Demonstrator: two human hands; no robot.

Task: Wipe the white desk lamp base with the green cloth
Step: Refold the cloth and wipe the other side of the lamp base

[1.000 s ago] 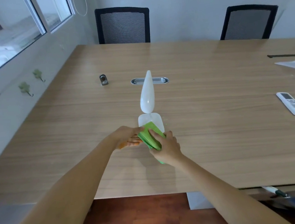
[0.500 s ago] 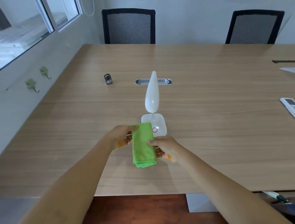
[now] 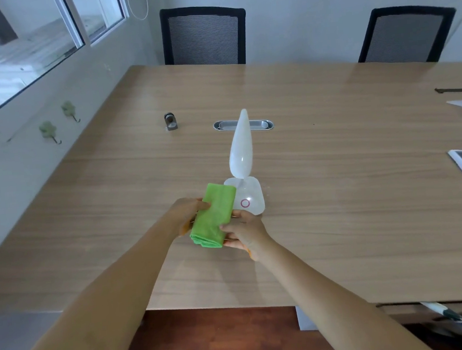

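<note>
At the near middle of the wooden bench (image 3: 340, 221), the white desk lamp base (image 3: 251, 198) sits flat, its teardrop head (image 3: 240, 151) rising toward twelve o'clock. The folded green cloth (image 3: 214, 218) lies just at nine o'clock of the base, its far end overlapping the base's left edge as seen from the head camera. Both hands are on it: the left hand (image 3: 184, 216) has its grip closed on the cloth's left side, thumb on top, and the right hand (image 3: 246, 233) pinches the near right edge at about five o'clock of the cloth.

The step in hand looks like readying the pad for a pass. To do it well, keep the folds together so a flat face meets the plastic, steady the lamp with one hand, and sweep from nine toward three o'clock across the top, going lightly over the pink ring button (image 3: 245, 203). The tall head probably makes the lamp tippy, so press down rather than sideways.
</note>
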